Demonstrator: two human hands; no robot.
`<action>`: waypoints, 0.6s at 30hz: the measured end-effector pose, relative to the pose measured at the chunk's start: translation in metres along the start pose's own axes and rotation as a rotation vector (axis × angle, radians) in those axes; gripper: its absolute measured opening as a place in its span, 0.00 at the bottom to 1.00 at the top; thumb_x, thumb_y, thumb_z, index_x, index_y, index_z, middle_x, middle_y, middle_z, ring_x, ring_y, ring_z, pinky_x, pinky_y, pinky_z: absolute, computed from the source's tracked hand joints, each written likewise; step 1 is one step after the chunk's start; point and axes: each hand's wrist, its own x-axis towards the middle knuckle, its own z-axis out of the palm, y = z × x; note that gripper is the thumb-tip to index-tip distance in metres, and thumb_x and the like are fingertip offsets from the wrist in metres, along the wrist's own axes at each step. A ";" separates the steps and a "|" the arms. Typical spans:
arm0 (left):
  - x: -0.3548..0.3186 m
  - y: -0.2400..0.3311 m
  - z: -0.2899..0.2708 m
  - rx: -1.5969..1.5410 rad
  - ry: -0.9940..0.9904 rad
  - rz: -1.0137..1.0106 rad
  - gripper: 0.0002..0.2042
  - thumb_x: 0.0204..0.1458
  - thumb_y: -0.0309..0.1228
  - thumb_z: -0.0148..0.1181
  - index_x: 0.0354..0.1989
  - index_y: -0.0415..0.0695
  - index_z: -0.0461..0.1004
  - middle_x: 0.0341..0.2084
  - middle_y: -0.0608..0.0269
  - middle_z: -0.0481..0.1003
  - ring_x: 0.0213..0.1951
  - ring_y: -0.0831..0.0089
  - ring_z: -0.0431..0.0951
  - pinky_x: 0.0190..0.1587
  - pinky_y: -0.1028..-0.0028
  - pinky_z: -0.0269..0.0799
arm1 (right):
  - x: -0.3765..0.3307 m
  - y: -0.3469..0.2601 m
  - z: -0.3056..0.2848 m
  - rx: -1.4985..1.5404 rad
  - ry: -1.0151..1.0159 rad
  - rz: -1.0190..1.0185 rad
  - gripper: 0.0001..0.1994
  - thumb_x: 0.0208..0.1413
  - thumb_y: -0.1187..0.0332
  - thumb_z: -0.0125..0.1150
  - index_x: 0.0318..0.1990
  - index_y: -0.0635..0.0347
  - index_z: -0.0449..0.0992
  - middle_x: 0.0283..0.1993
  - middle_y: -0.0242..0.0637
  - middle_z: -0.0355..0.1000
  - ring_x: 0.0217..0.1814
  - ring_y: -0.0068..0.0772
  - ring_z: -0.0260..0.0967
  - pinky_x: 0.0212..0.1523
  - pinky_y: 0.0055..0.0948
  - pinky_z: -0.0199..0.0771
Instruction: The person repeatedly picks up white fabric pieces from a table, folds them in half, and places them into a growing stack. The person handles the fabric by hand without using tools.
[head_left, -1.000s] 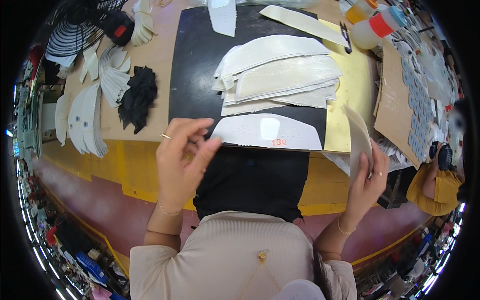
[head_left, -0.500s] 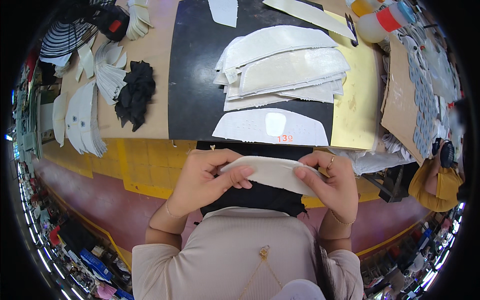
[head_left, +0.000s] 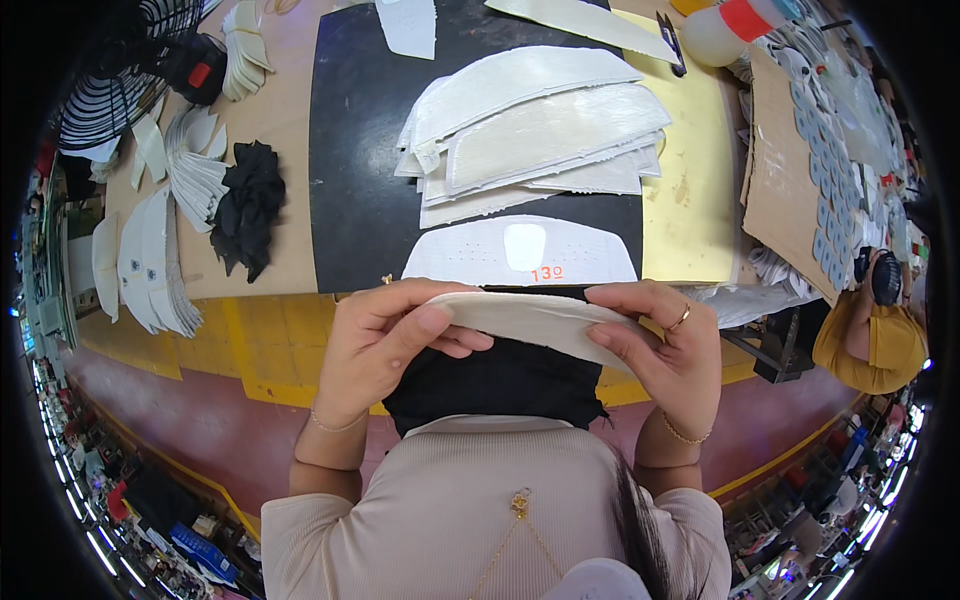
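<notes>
Between my two hands stretches a curved off-white fabric panel (head_left: 530,318), held just off the table's front edge above my lap. My left hand (head_left: 385,345) pinches its left end, thumb on the near face and fingers behind. At the other end my right hand (head_left: 665,345) grips the panel the same way. Right behind it, on the black mat (head_left: 350,180), lies a white half-moon template (head_left: 460,252) with a cut-out and orange marks. Farther back is a loose pile of similar off-white panels (head_left: 555,130).
At the left lie a crumpled black cloth (head_left: 248,210), fanned white pieces (head_left: 195,165) and a wire-cage fan (head_left: 95,100). Toward the back right are a bottle with a red band (head_left: 725,35), a dark clip-like tool (head_left: 672,45) and a cardboard sheet (head_left: 775,150). Another person's yellow garment (head_left: 875,345) shows at right.
Both hands have spread slightly apart and lifted the panel a little toward the table edge. The panel looks flatter and more stretched out. The view has shifted somewhat, moving the table contents leftward.
</notes>
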 end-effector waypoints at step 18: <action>0.020 0.001 -0.016 0.438 0.351 -0.154 0.11 0.54 0.31 0.66 0.30 0.34 0.79 0.16 0.64 0.74 0.16 0.83 0.73 0.18 0.84 0.65 | 0.009 0.050 0.001 0.305 0.217 0.363 0.10 0.56 0.69 0.67 0.38 0.69 0.77 0.26 0.31 0.75 0.24 0.14 0.70 0.24 0.13 0.67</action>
